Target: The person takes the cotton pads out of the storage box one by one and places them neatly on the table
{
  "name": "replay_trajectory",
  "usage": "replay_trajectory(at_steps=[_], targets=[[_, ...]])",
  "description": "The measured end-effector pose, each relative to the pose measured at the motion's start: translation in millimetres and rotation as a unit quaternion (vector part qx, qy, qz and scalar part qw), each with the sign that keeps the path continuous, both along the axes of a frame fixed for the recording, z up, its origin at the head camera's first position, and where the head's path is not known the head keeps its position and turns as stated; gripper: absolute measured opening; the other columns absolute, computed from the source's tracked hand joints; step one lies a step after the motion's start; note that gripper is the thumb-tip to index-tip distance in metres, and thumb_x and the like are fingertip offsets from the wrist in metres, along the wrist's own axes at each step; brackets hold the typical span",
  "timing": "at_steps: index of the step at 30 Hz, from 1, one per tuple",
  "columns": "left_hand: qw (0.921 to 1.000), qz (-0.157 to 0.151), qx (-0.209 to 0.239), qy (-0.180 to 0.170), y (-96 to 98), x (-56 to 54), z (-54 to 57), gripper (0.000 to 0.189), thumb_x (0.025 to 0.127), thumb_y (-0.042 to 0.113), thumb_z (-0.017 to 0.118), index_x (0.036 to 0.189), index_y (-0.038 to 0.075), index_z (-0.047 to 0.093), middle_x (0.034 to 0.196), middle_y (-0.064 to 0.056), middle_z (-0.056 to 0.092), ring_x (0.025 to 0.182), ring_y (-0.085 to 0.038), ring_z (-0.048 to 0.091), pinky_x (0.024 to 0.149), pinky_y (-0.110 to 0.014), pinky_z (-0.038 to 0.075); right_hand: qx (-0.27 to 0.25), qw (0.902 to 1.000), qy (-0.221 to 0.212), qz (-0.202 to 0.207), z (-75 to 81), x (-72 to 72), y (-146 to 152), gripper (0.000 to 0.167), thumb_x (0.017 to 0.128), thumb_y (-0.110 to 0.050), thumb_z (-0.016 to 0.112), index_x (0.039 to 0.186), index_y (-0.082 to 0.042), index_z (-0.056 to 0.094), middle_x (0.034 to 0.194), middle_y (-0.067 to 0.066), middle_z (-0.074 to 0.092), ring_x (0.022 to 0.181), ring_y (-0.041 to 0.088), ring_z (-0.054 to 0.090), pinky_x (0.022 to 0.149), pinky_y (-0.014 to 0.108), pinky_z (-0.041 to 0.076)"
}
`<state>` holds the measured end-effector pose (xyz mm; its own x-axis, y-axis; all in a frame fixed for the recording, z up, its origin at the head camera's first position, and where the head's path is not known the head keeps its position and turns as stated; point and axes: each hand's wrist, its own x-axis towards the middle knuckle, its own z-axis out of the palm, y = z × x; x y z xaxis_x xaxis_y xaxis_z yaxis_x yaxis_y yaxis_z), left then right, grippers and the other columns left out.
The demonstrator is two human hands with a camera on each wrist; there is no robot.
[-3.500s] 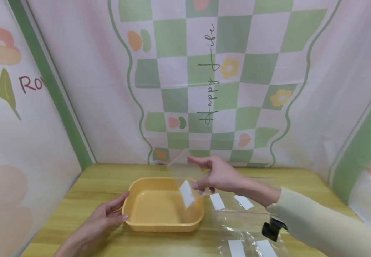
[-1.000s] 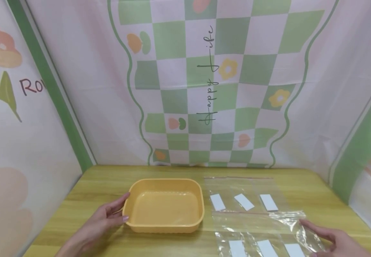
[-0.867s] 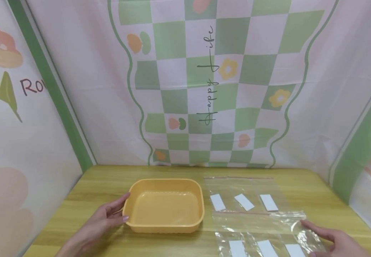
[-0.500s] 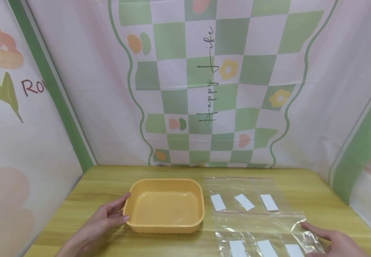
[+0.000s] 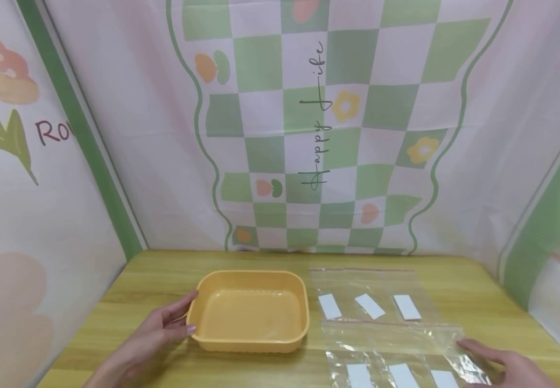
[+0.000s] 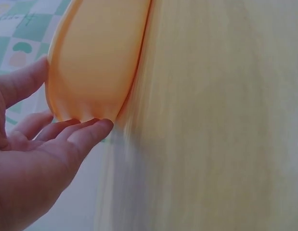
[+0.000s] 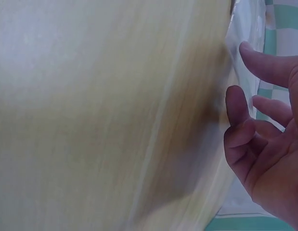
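A yellow rectangular tray (image 5: pixel 251 310) sits on the table. My left hand (image 5: pixel 151 334) grips its left end; in the left wrist view, a digit meets the tray's (image 6: pixel 96 57) rim and several fingertips (image 6: pixel 106 126) rest against its lower side. To the right, a clear zip bag (image 5: pixel 435 339) with white labels (image 5: pixel 403 375) lies nearest me. Beside its right edge, my right hand (image 5: pixel 512 366) touches the bag with an extended finger. In the right wrist view, the right hand (image 7: pixel 269 139) has its thumb apart from loosely bent fingers next to the plastic (image 7: pixel 242 29).
Behind the near bag lies another clear bag (image 5: pixel 382 280) with three white labels (image 5: pixel 407 307). The wooden table (image 5: pixel 168 269) ends at a printed curtain (image 5: pixel 382 231) at the back, with curtain panels at both sides.
At 3.5 s ago my right hand held a clear piece with a white label over the tray. Since then it has moved to the near bag, whose folded right corner now lies flatter.
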<state>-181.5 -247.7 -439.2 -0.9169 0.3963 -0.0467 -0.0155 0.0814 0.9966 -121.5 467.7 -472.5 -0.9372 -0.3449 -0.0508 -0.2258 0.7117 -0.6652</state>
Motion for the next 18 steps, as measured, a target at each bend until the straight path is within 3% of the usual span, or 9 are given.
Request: replay_trajectory(at_steps=[2,3,5,7,9,12,15,16,18], targets=[[1.0000,0.003,0.003,0.003,0.4,0.1,-0.9,0.088,0.097,0.008,0.074,0.165,-0.003,0.019,0.169,-0.027,0.015,0.148,-0.049,0.034,0.109,-0.028,0.048,0.036,0.9969,0.069,0.008,-3.4,-1.6,3,0.079,0.090,-0.017,0.085,0.153,-0.050,0.050,0.146,-0.041,0.029,0.081,0.027,0.073,0.054,0.041,0.061],[1.0000,0.004,0.004,0.006,0.5,0.3,-1.3,0.088,0.097,0.008,0.074,0.164,-0.004,0.019,0.169,-0.027,0.015,0.148,-0.050,0.034,0.109,-0.028,0.048,0.055,0.9935,0.099,0.012,-4.4,-2.6,4,0.074,0.090,-0.016,0.085,0.153,-0.042,0.054,0.137,-0.048,0.018,0.088,0.026,0.073,0.056,0.041,0.062],[0.9999,0.007,0.007,0.013,0.8,0.8,-1.9,0.088,0.096,0.007,0.074,0.164,-0.005,0.019,0.169,-0.027,0.015,0.147,-0.049,0.035,0.108,-0.028,0.048,0.087,0.9865,0.139,0.009,-1.5,-2.9,2,0.066,0.091,-0.016,0.084,0.149,-0.036,0.059,0.137,-0.048,0.015,0.093,0.040,0.072,0.060,0.040,0.062],[0.9996,0.014,0.011,0.020,1.2,1.3,-1.9,0.086,0.097,0.006,0.073,0.163,-0.006,0.020,0.169,-0.027,0.018,0.147,-0.048,0.036,0.108,-0.027,0.048,0.080,0.9831,0.165,-0.005,2.1,0.4,-4,0.067,0.090,-0.015,0.084,0.147,-0.041,0.060,0.137,-0.048,0.017,0.071,0.028,0.070,0.050,0.037,0.058],[0.9991,0.034,0.012,0.024,1.7,2.6,-0.6,0.081,0.099,0.006,0.070,0.162,-0.008,0.021,0.168,-0.028,0.021,0.147,-0.047,0.037,0.108,-0.027,0.048,0.067,0.9819,0.176,-0.023,10.3,4.0,-15,0.069,0.090,-0.015,0.083,0.144,-0.050,0.059,0.137,-0.047,0.026,0.054,0.006,0.057,0.042,0.027,0.050],[0.9947,0.102,0.007,0.014,2.9,5.2,5.1,0.073,0.101,0.007,0.068,0.161,-0.007,0.029,0.166,-0.026,0.031,0.145,-0.041,0.043,0.107,-0.029,0.049,0.045,0.9812,0.181,-0.048,25.7,10.1,-39,0.068,0.091,-0.015,0.082,0.140,-0.056,0.059,0.096,-0.044,0.055,0.043,-0.010,0.027,0.032,0.026,0.037],[0.9846,0.173,-0.019,0.019,2.5,6.6,16.4,0.064,0.103,0.010,0.066,0.158,-0.005,0.037,0.162,-0.025,0.040,0.138,-0.028,0.053,0.104,-0.028,0.052,0.049,0.9829,0.169,-0.055,44.6,13.1,-64,0.049,0.094,-0.016,0.079,0.133,-0.043,0.069,0.060,-0.032,0.035,0.044,-0.010,0.028,0.033,0.025,0.037],[0.9808,0.192,-0.024,0.027,2.3,6.5,21.3,0.060,0.104,0.010,0.065,0.157,-0.005,0.040,0.160,-0.025,0.044,0.134,-0.024,0.056,0.103,-0.028,0.054,0.049,0.9834,0.168,-0.046,50.0,13.0,-72,0.042,0.094,-0.015,0.079,0.130,-0.036,0.072,0.055,-0.028,0.028,0.045,-0.010,0.029,0.034,0.024,0.037],[0.9745,0.214,-0.035,0.057,1.7,4.6,32.1,0.050,0.106,0.010,0.062,0.151,-0.008,0.047,0.150,-0.028,0.053,0.124,-0.018,0.063,0.099,-0.029,0.057,0.047,0.9828,0.178,-0.017,60.0,11.4,-87,0.028,0.093,-0.011,0.079,0.119,-0.022,0.075,0.059,-0.026,0.041,0.049,-0.008,0.037,0.039,0.023,0.038]])
